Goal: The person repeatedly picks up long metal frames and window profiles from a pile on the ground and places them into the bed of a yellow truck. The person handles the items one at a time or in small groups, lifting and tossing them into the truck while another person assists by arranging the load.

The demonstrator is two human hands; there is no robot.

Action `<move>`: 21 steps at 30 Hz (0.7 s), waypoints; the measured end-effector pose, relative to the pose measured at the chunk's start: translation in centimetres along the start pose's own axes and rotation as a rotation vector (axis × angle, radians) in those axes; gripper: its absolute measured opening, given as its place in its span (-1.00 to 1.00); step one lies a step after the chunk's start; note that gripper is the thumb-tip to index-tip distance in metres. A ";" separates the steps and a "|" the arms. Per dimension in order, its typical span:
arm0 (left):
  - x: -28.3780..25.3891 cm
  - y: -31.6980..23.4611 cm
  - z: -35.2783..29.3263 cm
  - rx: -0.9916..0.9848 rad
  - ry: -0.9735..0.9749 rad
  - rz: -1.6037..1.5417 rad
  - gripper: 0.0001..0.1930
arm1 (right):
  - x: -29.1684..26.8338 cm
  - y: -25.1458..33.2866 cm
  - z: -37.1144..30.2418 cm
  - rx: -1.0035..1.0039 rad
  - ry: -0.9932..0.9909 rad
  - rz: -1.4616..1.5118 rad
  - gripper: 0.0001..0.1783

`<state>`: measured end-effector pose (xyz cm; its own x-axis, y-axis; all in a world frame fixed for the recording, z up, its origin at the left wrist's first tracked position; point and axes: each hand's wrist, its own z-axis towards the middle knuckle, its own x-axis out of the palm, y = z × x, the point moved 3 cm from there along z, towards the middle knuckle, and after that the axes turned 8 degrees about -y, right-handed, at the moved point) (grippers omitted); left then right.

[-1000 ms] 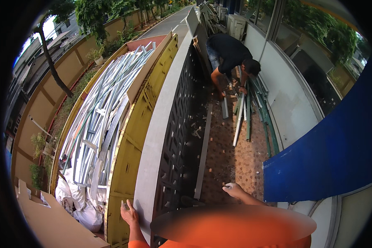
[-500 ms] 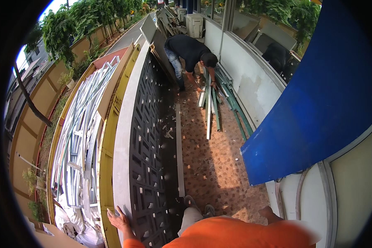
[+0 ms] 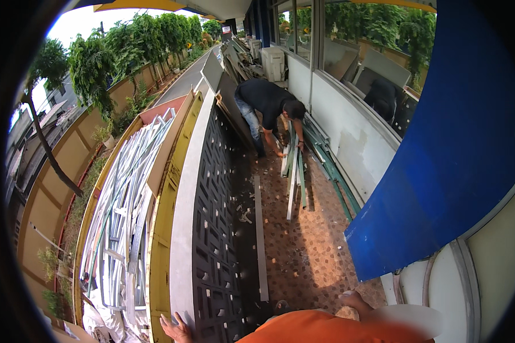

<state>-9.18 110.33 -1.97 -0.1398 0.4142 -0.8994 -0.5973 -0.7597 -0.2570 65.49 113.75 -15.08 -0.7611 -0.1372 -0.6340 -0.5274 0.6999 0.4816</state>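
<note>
My left hand (image 3: 176, 330) lies with fingers spread at the near end of the pale top (image 3: 184, 246) of a perforated block wall, beside the yellow edge of a truck bed. On the other side, my right hand (image 3: 353, 301) hangs low over the tiled floor, past my orange sleeve; its fingers are too small and foreshortened to read. Farther along the walkway, a person (image 3: 264, 103) in a black top and jeans bends over. Both that person's hands are on a bundle of long green and white metal strips (image 3: 293, 174), whose near ends spread on the floor.
More green strips (image 3: 337, 177) lie along the building wall. Left of the block wall, a yellow-sided truck bed (image 3: 165, 246) holds many long metal strips and white sacks. A large blue panel (image 3: 435, 188) juts in from the right. Boards (image 3: 228, 86) lean farther back.
My view has tilted up, so the scene sits lower in it. My right hand appears farther left in the picture. The other person still bends over the strips.
</note>
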 end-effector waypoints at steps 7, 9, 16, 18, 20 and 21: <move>-2.7 -6.7 -3.4 0.194 -0.056 0.049 -0.14 | -1.8 -0.1 2.6 0.139 0.001 0.105 -0.33; -3.4 -11.0 -6.6 0.321 -0.044 -0.038 -0.12 | -2.4 -0.2 2.7 0.136 0.017 0.051 -0.33; -1.4 -22.9 -20.7 0.582 0.225 -0.361 -0.10 | -7.3 -3.8 6.8 0.044 0.053 0.005 -0.34; 0.5 -23.8 -23.9 0.486 0.598 -0.296 -0.09 | -9.1 -6.5 9.6 0.070 -0.032 0.097 -0.40; 2.0 -24.4 -26.4 0.353 0.910 -0.235 -0.09 | -11.5 -10.0 12.3 0.081 -0.084 0.147 -0.41; 2.4 -24.8 -27.7 0.299 1.000 -0.220 -0.08 | -12.9 -11.9 13.4 0.080 -0.092 0.157 -0.39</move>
<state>27.13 116.29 -7.51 0.6252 -0.1761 -0.7603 -0.7194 -0.5079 -0.4738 86.63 116.58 -20.70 -0.7922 0.0398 -0.6090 -0.3706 0.7615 0.5318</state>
